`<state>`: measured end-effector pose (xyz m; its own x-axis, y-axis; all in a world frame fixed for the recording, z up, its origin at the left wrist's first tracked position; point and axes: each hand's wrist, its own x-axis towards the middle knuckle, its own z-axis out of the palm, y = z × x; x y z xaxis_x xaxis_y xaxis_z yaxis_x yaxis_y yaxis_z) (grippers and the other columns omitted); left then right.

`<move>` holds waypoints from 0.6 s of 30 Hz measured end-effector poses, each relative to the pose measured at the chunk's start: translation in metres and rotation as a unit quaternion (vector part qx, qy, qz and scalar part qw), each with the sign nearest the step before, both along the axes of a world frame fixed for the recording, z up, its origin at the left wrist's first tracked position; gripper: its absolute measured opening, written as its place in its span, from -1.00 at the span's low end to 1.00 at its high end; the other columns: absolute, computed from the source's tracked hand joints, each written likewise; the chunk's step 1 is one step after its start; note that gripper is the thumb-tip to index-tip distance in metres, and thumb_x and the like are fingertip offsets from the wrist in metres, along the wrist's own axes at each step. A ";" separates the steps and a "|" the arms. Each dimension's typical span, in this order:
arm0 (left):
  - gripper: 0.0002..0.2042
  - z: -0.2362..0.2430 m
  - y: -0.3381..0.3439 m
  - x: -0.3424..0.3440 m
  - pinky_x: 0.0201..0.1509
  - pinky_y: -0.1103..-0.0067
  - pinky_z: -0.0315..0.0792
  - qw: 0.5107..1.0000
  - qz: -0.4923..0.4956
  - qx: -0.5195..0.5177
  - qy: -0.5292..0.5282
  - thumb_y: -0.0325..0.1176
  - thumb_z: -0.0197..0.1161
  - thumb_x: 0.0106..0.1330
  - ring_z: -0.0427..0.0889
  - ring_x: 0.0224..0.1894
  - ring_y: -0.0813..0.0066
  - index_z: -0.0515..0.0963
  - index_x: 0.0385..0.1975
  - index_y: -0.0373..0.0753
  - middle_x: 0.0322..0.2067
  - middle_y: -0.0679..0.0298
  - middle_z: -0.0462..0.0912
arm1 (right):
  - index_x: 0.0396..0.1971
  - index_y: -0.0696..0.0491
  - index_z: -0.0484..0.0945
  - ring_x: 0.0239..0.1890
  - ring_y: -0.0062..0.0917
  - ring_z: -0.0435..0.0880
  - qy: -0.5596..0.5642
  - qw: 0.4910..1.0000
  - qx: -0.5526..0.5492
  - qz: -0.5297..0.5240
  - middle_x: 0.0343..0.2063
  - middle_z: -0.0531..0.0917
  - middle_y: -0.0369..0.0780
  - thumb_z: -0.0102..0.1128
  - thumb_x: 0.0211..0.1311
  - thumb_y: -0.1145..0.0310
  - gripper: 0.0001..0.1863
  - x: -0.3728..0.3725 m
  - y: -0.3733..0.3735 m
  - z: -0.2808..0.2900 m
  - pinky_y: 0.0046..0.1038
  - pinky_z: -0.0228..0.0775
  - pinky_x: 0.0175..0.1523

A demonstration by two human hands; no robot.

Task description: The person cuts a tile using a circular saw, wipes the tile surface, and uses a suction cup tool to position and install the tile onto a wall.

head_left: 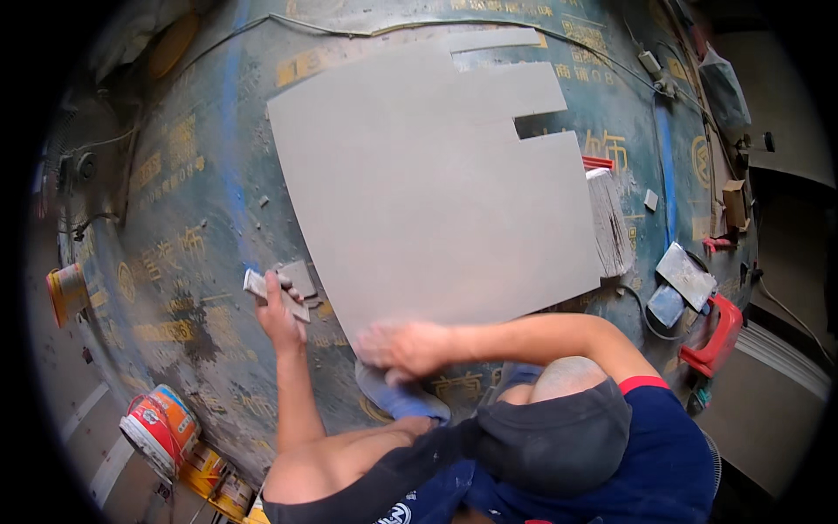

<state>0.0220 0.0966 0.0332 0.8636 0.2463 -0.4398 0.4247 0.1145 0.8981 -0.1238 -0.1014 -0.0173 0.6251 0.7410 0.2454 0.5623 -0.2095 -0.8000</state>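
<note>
A large light grey flat panel [428, 192], which looks like a tile, lies in front of me with rectangular notches cut into its far right side. My right hand [406, 345] reaches across to the panel's near left corner; motion smears its fingers, and I cannot tell whether they touch the surface. Left of that corner, my left hand [281, 319] is closed around a thin pale strip [278, 294], probably a tile offcut. Another small grey piece [299, 278] lies just beyond the strip.
Rough-edged, stacked pale slabs [609, 223] sit by the panel's right edge. A red plastic stool [717, 336] and a white box [685, 275] stand farther right. Buckets [161, 428] line the lower left. A cable [367, 33] crosses the printed green floor covering [183, 262] at the back.
</note>
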 end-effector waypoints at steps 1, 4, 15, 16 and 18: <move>-0.79 0.003 0.004 0.002 -0.50 0.63 0.37 1.000 0.010 0.000 -0.012 -0.19 0.18 0.40 0.45 -0.56 0.62 0.42 -0.36 -0.19 -0.51 0.37 0.48 | 0.21 0.16 0.36 0.45 -0.22 0.05 0.063 0.997 0.023 0.046 0.35 0.23 -0.08 -0.01 0.28 -0.06 -0.33 -0.017 0.000 0.004 -0.14 -0.19 0.50; -0.79 0.000 0.012 -0.002 -0.51 0.62 0.35 1.000 0.020 -0.006 -0.019 -0.20 0.17 0.40 0.43 -0.55 0.62 0.42 -0.36 -0.20 -0.52 0.36 0.47 | 0.28 0.13 0.28 0.46 -0.25 0.01 0.012 0.998 -0.056 -0.026 0.38 0.17 -0.10 -0.04 0.30 -0.08 -0.30 -0.020 -0.034 0.006 -0.15 -0.21 0.50; -0.78 -0.008 0.061 -0.030 -0.47 0.60 0.37 0.999 0.040 0.002 0.015 -0.18 0.14 0.42 0.44 -0.54 0.61 0.46 -0.36 -0.20 -0.51 0.37 0.49 | 0.37 0.33 -0.11 0.48 -0.06 -0.20 -0.018 0.614 -0.436 -0.658 0.41 -0.11 0.14 -0.18 0.42 -0.05 -0.17 0.006 -0.329 0.005 -0.11 -0.43 0.50; -0.78 -0.006 0.061 -0.030 -0.46 0.60 0.37 0.999 0.043 0.009 0.025 -0.18 0.14 0.42 0.44 -0.54 0.61 0.46 -0.35 -0.19 -0.51 0.37 0.49 | 0.37 0.33 -0.11 0.47 -0.05 -0.20 -0.014 0.637 -0.410 -0.653 0.41 -0.11 0.14 -0.18 0.42 -0.06 -0.16 0.002 -0.305 0.006 -0.11 -0.44 0.50; -0.79 -0.006 0.063 -0.028 -0.48 0.60 0.37 0.999 0.037 0.015 0.038 -0.18 0.14 0.42 0.45 -0.55 0.60 0.45 -0.36 -0.18 -0.51 0.37 0.50 | 0.37 0.32 -0.11 0.48 -0.06 -0.20 0.008 0.672 -0.384 -0.633 0.41 -0.12 0.14 -0.15 0.40 -0.08 -0.14 0.028 -0.253 -0.006 -0.12 -0.46 0.50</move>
<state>-0.0063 0.1599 0.0270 0.8076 0.3221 -0.4940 0.4826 0.1206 0.8675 -0.0963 -0.3545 -0.0237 0.8720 -0.4829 0.0804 -0.4627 -0.8666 -0.1866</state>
